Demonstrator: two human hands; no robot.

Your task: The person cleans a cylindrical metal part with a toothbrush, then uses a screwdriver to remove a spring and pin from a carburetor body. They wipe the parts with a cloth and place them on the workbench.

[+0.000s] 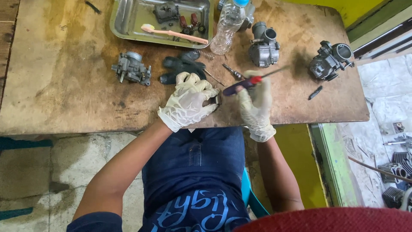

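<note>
Right hand [256, 105] holds a screwdriver [249, 82] slanting up-right; left hand [189, 101] alongside.

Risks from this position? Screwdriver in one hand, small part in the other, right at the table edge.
1. The left hand pinches a small metal part near the table edge; a slip could drop it to the floor.
2. The screwdriver in the right hand looks blurred, so its tip might skid onto the gloved fingers.
3. The plastic bottle stands close to the work and might get knocked over.

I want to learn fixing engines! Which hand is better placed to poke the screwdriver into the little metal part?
Probably the right hand: it already grips the screwdriver. The left hand is busy holding the small metal part on the table.
</note>
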